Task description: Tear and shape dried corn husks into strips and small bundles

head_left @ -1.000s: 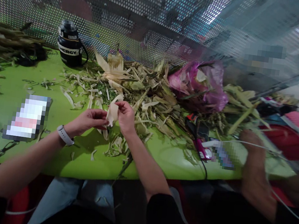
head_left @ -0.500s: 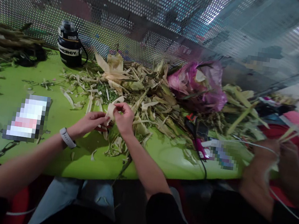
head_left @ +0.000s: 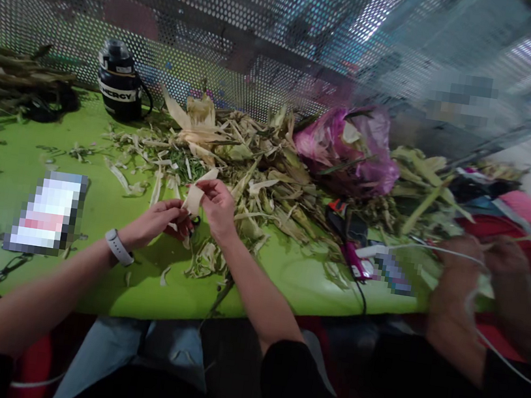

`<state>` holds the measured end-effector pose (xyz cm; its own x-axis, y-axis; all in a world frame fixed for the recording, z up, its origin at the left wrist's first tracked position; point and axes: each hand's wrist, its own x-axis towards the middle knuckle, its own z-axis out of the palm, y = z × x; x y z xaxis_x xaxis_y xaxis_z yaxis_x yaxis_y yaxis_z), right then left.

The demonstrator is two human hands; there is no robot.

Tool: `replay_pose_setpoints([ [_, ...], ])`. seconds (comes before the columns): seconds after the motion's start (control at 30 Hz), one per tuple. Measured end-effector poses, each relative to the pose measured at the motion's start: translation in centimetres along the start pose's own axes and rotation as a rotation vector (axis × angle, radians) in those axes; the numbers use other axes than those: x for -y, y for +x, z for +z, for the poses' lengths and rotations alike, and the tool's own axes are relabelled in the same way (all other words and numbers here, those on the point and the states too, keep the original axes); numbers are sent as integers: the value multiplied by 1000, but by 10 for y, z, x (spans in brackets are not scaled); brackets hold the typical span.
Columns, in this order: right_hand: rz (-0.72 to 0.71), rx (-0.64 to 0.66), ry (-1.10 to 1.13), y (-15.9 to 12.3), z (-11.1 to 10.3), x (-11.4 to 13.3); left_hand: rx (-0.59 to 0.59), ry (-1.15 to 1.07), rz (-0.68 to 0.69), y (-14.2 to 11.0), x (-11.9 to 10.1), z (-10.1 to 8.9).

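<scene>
A pale strip of corn husk (head_left: 193, 201) is stretched between my two hands above the green table (head_left: 144, 287). My left hand (head_left: 167, 217), with a white watch band on its wrist, pinches the strip's lower left end. My right hand (head_left: 218, 205) grips its upper right part between thumb and fingers. A small dark shape shows beneath the left fingers, too hidden to name. Just behind the hands lies a heap of dry corn husks (head_left: 248, 140), with green shreds (head_left: 194, 166) at its near side. Husk scraps (head_left: 207, 260) lie below my right hand.
A dark bottle (head_left: 120, 83) stands at the back left, and a phone (head_left: 46, 211) lies nearer. Pink plastic bag (head_left: 370, 154) and scissors (head_left: 338, 208) are to the right. A co-worker's hands (head_left: 485, 256) work at the far right. Perforated metal panel (head_left: 268, 41) closes the back.
The husk strip is turned slightly and shows a broader face between my fingers. My hands stay nearly in place, and the whole view has shifted a little.
</scene>
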<state>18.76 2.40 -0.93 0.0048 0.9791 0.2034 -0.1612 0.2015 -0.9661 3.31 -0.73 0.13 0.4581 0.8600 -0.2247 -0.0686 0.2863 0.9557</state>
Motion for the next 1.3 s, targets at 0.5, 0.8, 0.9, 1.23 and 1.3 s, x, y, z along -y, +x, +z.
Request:
replay_pose_setpoints([
  [0.5,4,105,-1,5,-8,1,-72,-36,31,2,1,-4],
  [0.8,-32,-195,-66,21,-28,12,-71,104,9,1,-5,-9],
  [0.9,-36,-207,-218,22,-36,12,-66,109,35,0,-8,-10],
  [1.23,56,-264,-220,31,-48,7,104,-57,15,-7,-26,-22],
  [1.3,88,-270,-180,34,-51,6,108,-264,16,-7,-35,-28],
])
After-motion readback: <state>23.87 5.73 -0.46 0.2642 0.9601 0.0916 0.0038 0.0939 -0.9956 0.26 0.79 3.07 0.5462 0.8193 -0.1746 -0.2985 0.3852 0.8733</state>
